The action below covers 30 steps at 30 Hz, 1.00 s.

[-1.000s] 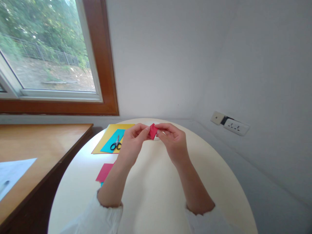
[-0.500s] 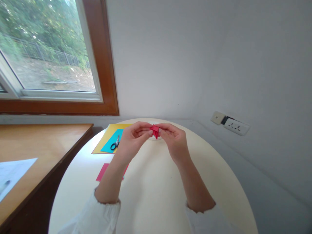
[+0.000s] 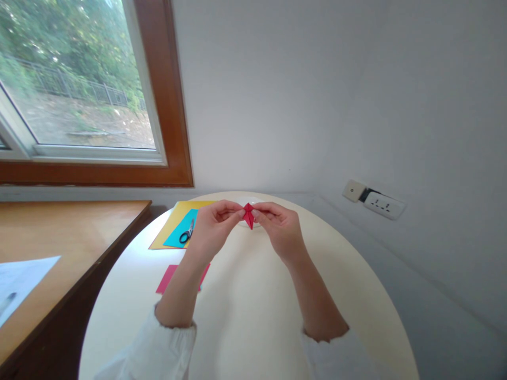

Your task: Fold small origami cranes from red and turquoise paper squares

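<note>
A small piece of folded red paper [image 3: 248, 216] is held up over the far part of the round table, its shape a narrow diamond with a point hanging down. My left hand [image 3: 216, 224] pinches its left side between thumb and fingers. On the opposite side, my right hand [image 3: 280, 226] pinches it the same way. Behind the paper and fingers, a clear round dish [image 3: 257, 224] shows only in part. Pinkish-red paper [image 3: 166, 278] lies on the table, partly covered by my left forearm.
Black-handled scissors [image 3: 186, 235] rest on blue paper [image 3: 174, 240] atop yellow paper [image 3: 160, 237], left of my hands. The round white table [image 3: 253, 316] stands near the wall. A wooden desk [image 3: 79, 227] with a white sheet [image 3: 24, 279] is at the left.
The folded red paper has turned and spread from a crumpled-looking form into a clearer diamond, its tip pointing down. Both hands have shifted slightly left while keeping their pinch.
</note>
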{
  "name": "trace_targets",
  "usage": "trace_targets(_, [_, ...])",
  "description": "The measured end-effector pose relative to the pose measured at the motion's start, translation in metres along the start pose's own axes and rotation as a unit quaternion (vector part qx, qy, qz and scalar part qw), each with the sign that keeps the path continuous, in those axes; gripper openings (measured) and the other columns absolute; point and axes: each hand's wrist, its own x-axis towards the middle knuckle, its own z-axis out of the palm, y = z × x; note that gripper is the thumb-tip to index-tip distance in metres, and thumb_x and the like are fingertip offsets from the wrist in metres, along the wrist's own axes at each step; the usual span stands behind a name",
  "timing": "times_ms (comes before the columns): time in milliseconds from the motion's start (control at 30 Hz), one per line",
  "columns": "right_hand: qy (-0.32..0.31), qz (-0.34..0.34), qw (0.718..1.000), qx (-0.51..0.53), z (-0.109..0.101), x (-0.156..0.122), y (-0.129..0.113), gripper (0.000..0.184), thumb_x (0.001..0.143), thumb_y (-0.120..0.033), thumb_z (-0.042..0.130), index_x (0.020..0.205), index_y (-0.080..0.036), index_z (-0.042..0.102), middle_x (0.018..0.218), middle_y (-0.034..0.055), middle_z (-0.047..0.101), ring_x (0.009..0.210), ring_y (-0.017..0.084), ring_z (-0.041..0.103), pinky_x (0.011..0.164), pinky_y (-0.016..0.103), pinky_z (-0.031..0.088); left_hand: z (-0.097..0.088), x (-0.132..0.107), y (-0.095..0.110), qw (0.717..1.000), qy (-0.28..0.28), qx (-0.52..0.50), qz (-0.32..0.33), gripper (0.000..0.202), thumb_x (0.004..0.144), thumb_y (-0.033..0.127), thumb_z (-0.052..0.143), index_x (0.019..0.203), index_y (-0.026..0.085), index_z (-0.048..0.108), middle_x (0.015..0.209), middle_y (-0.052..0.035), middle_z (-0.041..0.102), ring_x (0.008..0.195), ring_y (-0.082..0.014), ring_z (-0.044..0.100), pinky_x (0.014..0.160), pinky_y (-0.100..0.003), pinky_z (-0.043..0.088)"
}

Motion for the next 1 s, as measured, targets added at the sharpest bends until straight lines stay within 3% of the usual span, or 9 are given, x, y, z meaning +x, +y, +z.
trace_targets(333, [0.043,0.003,0.999,0.005,0.006,0.000,0.009,0.014,0.065,-0.031,0.071,0.071,-0.018,0.070,0.069,0.0027,0.072,0.065,0.017,0.067,0.063,0.032,0.056,0.003,0.002,-0.006,0.999,0.017,-0.027,0.014,0.018,0.063,0.027,0.073,0.066,0.014,0.063,0.060,-0.0007,0.065,0.060,-0.0130,0.060,0.064,-0.026,0.049])
trace_targets(700, [0.080,0.020,0.995,0.051,0.015,-0.003,-0.006,0.015,0.060,-0.023,0.072,0.067,-0.019,0.059,0.060,-0.0037,0.060,0.058,0.010,0.057,0.059,0.024,0.050,0.006,-0.001,-0.008,0.997,0.023,-0.034,0.066,0.014,0.069,0.019,0.065,0.076,0.019,0.052,0.057,0.0057,0.056,0.055,-0.0096,0.053,0.054,-0.021,0.041])
trace_targets(800, [0.070,0.007,0.996,0.046,0.015,-0.003,-0.005,0.010,0.061,-0.022,0.069,0.065,-0.020,0.059,0.061,-0.0037,0.060,0.058,0.010,0.057,0.058,0.024,0.048,0.006,0.000,-0.008,0.996,-0.001,-0.006,0.094,0.002,0.072,0.019,0.060,0.071,0.018,0.058,0.062,0.0029,0.057,0.059,-0.0106,0.054,0.058,-0.023,0.044])
trace_targets(1000, [0.048,0.034,0.998,0.027,0.010,-0.002,-0.002,0.006,0.064,-0.022,0.065,0.069,-0.020,0.069,0.064,-0.0008,0.067,0.059,0.012,0.058,0.060,0.027,0.049,0.003,0.001,-0.008,0.996,-0.002,0.018,0.083,0.012,0.071,0.018,0.057,0.071,0.017,0.069,0.072,-0.0024,0.067,0.071,-0.0159,0.062,0.070,-0.029,0.051])
